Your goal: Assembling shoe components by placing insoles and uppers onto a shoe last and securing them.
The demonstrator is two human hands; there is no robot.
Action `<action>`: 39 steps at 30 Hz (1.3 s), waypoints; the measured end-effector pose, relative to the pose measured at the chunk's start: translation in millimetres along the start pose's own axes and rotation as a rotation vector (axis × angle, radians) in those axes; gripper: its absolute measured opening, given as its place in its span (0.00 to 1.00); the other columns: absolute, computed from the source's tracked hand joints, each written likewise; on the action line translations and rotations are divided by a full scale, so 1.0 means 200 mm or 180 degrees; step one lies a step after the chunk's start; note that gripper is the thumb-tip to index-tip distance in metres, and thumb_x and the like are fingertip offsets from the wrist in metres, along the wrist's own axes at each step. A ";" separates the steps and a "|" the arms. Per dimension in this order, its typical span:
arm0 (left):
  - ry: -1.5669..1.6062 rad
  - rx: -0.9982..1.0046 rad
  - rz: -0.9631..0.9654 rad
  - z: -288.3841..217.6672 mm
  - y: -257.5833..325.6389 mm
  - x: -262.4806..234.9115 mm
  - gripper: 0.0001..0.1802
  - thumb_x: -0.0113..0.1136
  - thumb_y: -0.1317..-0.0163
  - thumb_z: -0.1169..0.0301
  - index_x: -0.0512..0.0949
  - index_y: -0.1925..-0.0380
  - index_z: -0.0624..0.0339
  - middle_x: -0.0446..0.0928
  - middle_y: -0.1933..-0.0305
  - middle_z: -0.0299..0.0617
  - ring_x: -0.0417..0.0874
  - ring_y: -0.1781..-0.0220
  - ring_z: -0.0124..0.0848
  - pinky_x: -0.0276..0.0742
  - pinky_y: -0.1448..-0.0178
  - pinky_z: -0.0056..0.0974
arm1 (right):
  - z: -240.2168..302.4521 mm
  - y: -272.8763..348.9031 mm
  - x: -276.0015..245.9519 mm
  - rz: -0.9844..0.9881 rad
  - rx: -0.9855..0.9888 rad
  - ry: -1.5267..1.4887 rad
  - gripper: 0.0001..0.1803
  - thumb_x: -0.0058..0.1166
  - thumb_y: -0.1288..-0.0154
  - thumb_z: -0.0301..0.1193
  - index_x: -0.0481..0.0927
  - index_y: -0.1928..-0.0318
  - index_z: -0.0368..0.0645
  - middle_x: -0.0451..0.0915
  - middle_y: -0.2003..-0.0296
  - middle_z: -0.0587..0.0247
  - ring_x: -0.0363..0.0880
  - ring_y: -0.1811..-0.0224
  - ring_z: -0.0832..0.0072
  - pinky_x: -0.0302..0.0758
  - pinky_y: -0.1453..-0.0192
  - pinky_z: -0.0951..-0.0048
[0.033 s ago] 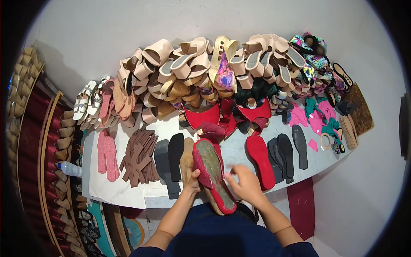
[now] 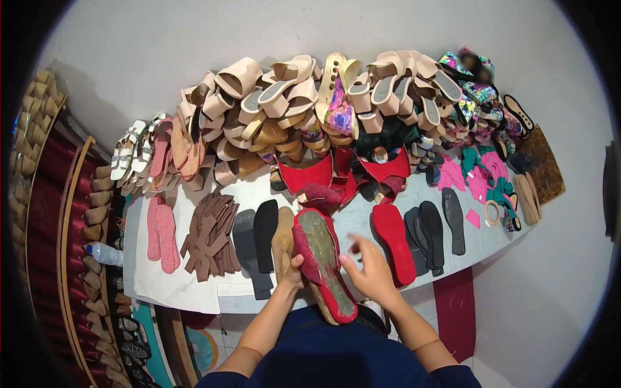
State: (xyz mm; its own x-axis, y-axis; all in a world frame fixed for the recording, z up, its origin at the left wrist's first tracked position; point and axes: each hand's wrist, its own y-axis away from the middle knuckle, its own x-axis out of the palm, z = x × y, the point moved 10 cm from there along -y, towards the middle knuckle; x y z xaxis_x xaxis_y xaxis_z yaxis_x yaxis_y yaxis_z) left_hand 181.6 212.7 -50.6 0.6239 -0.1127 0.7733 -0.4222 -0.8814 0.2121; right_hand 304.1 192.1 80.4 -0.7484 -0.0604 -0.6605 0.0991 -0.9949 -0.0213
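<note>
I see the red wedge sandal (image 2: 321, 262) lying sole-up at the near edge of the worktable (image 2: 194, 291), between the two hands. My left hand (image 2: 294, 270) grips its left edge, fingers curled around the red upper. My right hand (image 2: 370, 271) hovers just beside its right edge, fingers loosely spread (holding nothing that I can make out). A red insole (image 2: 394, 242) lies right of that hand, black insoles (image 2: 427, 233) beyond it.

Your left hand (image 2: 292, 271) is mostly hidden behind the red shoe sole (image 2: 321, 262), so its grip cannot be judged. Colourful items (image 2: 471, 64) at the table's far right corner are blurred, and the pile of sandals (image 2: 304, 103) hides the table's far edge.
</note>
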 end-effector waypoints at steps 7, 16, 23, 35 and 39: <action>0.0187 -0.0606 0.0557 0.13 -0.05 0.07 0.53 0.66 0.67 0.44 0.56 0.43 0.59 0.66 0.47 0.44 0.68 0.46 0.37 0.63 0.40 0.43 | -0.29 -0.23 0.36 0.0213 0.0722 -0.4207 0.28 0.39 0.36 0.44 0.56 0.41 0.40 0.62 0.46 0.61 0.62 0.46 0.74 0.63 0.45 0.72; -0.2306 -0.0491 -0.0112 0.07 0.06 -0.01 0.50 0.38 0.50 0.33 0.51 0.40 0.66 0.54 0.38 0.49 0.53 0.36 0.35 0.45 0.34 0.36 | -0.33 -0.18 0.37 -0.0128 0.0611 -0.4064 0.25 0.37 0.34 0.40 0.59 0.42 0.38 0.66 0.49 0.61 0.63 0.48 0.77 0.58 0.43 0.76; -0.2115 0.0544 0.0229 -0.06 0.11 0.15 0.49 0.47 0.48 0.40 0.40 0.40 0.65 0.49 0.39 0.49 0.50 0.36 0.36 0.45 0.35 0.37 | -0.18 -0.15 0.19 -0.0469 0.0515 -0.2273 0.26 0.33 0.33 0.41 0.57 0.42 0.33 0.66 0.48 0.48 0.64 0.45 0.69 0.59 0.42 0.73; -0.2011 0.0194 0.0526 0.03 0.07 0.15 0.53 0.60 0.54 0.53 0.36 0.39 0.62 0.47 0.38 0.50 0.47 0.35 0.37 0.45 0.34 0.40 | -0.22 -0.14 0.13 -0.1109 0.0251 -0.1678 0.29 0.22 0.32 0.43 0.52 0.41 0.30 0.64 0.48 0.41 0.63 0.44 0.55 0.57 0.41 0.65; -0.1912 -0.0013 0.0600 0.06 0.06 0.17 0.53 0.61 0.54 0.53 0.37 0.39 0.62 0.48 0.39 0.49 0.49 0.36 0.37 0.46 0.35 0.40 | -0.28 -0.21 0.05 -0.1063 0.0448 -0.2151 0.29 0.20 0.32 0.44 0.54 0.42 0.32 0.68 0.51 0.43 0.62 0.44 0.59 0.55 0.40 0.65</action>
State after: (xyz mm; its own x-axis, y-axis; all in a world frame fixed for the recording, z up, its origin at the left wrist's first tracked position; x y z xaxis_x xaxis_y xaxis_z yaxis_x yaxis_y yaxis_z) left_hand 205.5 192.2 -27.8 0.7986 -0.5052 0.3272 -0.5627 -0.8195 0.1081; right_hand 328.7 238.3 32.6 -0.9667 0.2537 -0.0323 -0.2534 -0.9673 -0.0135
